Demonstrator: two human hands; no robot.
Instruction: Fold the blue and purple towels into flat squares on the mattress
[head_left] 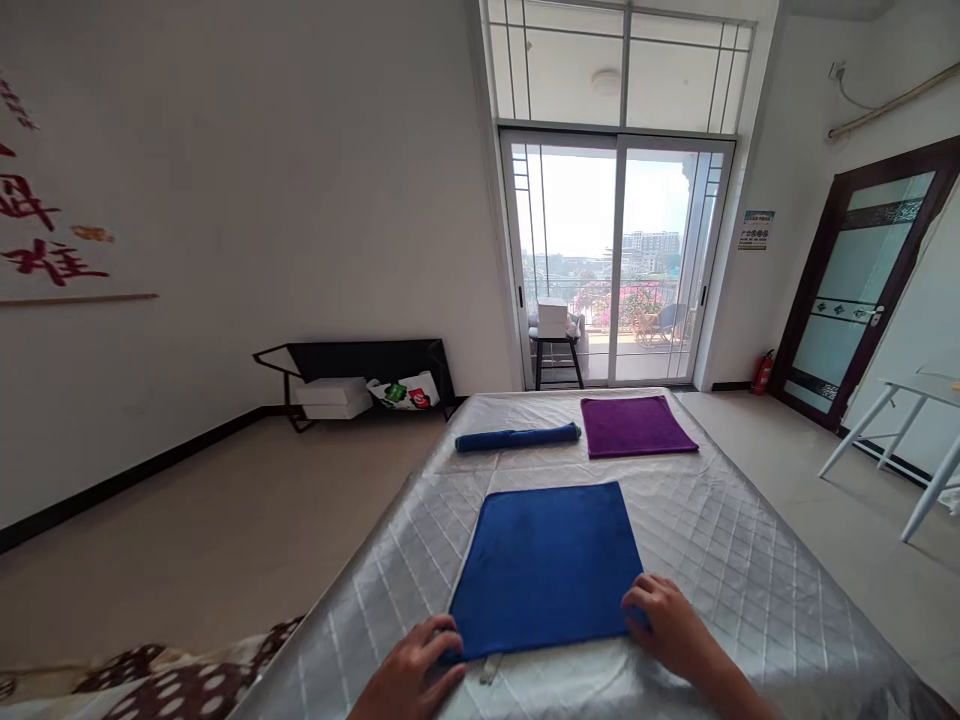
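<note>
A blue cloth (551, 565) lies flat on the silver quilted mattress (712, 540) in front of me. At its near left corner, my left hand (416, 665) has its fingers curled over the fabric with the thumb opposite, closed on that corner. My right hand (664, 622) is closed on the near right corner, its fingers bent over the edge and partly hiding it. A small pale tag (491, 668) sticks out from the near edge. Farther back lie a rolled blue cloth (517, 438) and, to its right, a flat purple cloth (637, 427).
A black metal frame (367, 358) with a white box (330, 398) and a printed bag (405, 392) stands by the left wall. A brown spotted blanket (172, 685) is at the lower left. On the right is a white-legged table (922, 390); glass doors (615, 260) are behind.
</note>
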